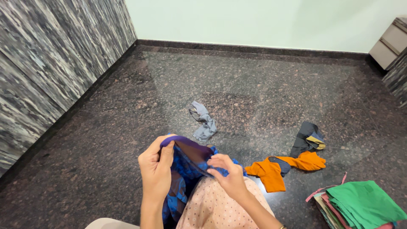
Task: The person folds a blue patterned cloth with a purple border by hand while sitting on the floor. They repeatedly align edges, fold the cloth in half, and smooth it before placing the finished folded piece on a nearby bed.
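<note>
Both hands, the left hand (156, 169) and right hand (229, 174), pinched the edge of a blue patterned cloth (186, 165) held over the lap, seemingly mid-fold, while a folded stack (362, 203) lay done and grey (203, 122), orange (280, 167) and dark (307, 138) garments waited on the floor (254, 85).

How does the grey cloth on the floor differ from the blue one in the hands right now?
The grey cloth is plain pale grey; the blue cloth is patterned blue with a purple edge. The grey cloth lies crumpled on the floor, untouched; the blue cloth is held up, gripped by the left hand and pinched by the right hand. The grey cloth shows smaller. Both are soft, unfolded fabric pieces.
</note>
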